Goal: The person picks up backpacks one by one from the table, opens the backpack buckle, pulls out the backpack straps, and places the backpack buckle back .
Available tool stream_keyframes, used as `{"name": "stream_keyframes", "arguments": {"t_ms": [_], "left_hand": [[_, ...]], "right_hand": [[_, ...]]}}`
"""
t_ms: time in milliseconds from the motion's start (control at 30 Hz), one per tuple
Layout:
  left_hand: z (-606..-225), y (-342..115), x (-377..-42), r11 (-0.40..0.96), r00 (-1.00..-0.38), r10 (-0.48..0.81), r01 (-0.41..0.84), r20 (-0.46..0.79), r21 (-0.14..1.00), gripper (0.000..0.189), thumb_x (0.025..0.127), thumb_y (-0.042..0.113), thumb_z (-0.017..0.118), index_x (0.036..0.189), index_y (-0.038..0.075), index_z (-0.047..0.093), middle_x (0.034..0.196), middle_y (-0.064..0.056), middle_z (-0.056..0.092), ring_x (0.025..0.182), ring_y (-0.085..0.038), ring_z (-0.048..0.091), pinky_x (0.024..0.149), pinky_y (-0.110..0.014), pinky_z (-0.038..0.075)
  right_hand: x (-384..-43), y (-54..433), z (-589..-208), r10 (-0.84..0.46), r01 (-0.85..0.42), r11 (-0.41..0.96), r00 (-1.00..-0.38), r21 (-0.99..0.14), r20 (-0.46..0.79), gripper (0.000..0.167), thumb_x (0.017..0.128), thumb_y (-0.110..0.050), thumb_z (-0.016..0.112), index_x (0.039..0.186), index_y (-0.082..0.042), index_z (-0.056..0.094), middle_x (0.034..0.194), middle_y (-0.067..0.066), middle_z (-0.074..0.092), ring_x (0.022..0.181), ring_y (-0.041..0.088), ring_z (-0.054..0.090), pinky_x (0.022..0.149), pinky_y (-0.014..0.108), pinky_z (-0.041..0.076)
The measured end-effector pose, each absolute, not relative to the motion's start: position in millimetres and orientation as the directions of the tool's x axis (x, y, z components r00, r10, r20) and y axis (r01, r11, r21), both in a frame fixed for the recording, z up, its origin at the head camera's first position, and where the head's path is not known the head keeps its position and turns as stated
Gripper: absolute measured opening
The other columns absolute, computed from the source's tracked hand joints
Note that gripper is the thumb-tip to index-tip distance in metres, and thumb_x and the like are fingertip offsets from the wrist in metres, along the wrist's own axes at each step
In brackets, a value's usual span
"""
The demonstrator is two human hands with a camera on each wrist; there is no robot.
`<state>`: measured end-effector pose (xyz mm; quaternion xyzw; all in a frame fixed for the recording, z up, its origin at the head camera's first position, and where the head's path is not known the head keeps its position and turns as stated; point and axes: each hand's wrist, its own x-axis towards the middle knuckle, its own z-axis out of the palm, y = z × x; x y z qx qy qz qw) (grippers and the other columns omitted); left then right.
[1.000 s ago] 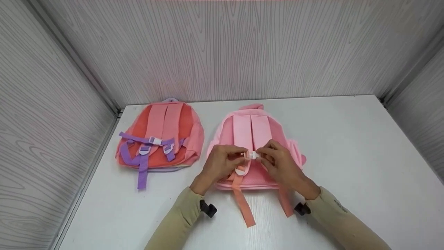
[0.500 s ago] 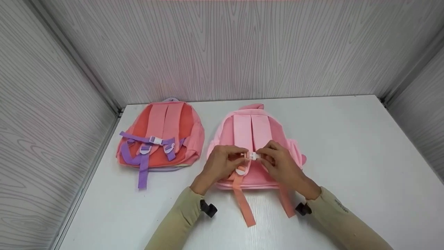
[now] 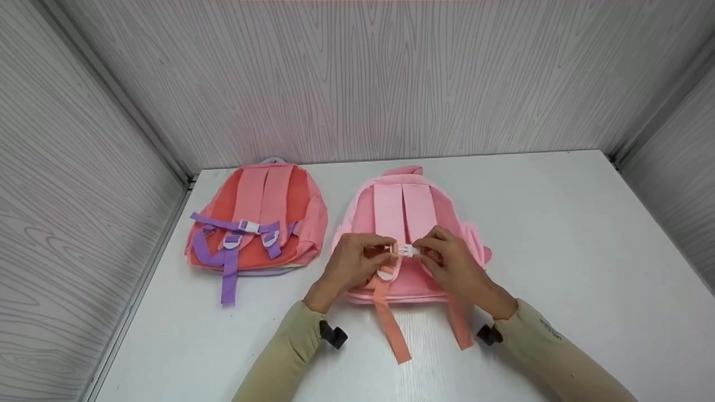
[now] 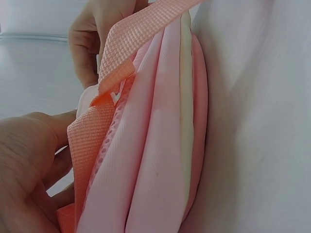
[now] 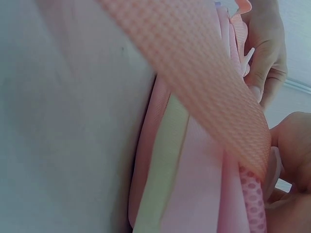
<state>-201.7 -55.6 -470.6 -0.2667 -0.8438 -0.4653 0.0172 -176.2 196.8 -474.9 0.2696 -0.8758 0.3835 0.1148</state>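
Left hand (image 3: 354, 261): thumb and fingertips are pinched together on the left end of a white buckle (image 3: 406, 250), where a little orange webbing shows. Right hand (image 3: 450, 261): thumb and fingers are pinched on the buckle's right end. Whether the buckle's two parts are fully locked cannot be told.

The buckle is above the lower back panel of a pink backpack (image 3: 389, 212), just below its paired shoulder straps. A white adjuster (image 3: 385, 274) sits below the left hand, with an orange strap (image 3: 392, 326) running from it onto the table (image 3: 558, 223). A second orange strap (image 3: 460, 326) emerges below the right hand; both tails point toward the person. The left wrist view shows cream trim (image 4: 186, 107) along the bag's side.

The pink backpack lies back panel up, its top loop (image 3: 403, 171) near the middle of the table's far edge. Beside it, apart, a coral backpack (image 3: 261, 195) lies near the far left corner, with purple straps (image 3: 229, 276) and a white clasp (image 3: 249, 226).

Both forearms wear khaki sleeves (image 3: 279, 346), with a black device (image 3: 333, 335) at each wrist. A grey wood-grain panel (image 3: 357, 84) stands behind the far edge.
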Motion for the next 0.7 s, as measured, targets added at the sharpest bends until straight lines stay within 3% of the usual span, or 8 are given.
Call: {"name": "stream_keyframes", "arguments": {"t_ms": [333,700], "left_hand": [[-470.6,-60.0,-202.2,0.41,-0.873,0.423,0.424,0.244,0.808,0.03,0.093,0.022,0.085,0.122,0.014,0.082,0.104,0.0,0.08,0.082,-0.015,0.069,0.074,-0.025,0.056],[-469.0,-58.4,-201.9,0.415,-0.871,0.425,0.429,0.247,0.802,0.029,0.094,0.022,0.084,0.122,0.012,0.082,0.107,-0.002,0.081,0.09,-0.016,0.073,0.082,-0.03,0.061]], "right_hand": [[-176.0,194.7,-477.6,-0.413,-0.574,0.554,-0.818,-0.603,0.4,0.021,0.093,0.0,0.08,0.115,-0.004,0.08,0.096,0.004,0.061,0.079,0.012,0.053,0.067,0.022,0.048],[-177.8,192.0,-479.5,-0.483,-0.6,0.597,-0.799,-0.532,0.359,0.02,0.094,-0.001,0.08,0.114,-0.004,0.08,0.094,0.004,0.063,0.082,0.015,0.051,0.072,0.026,0.045]]}}
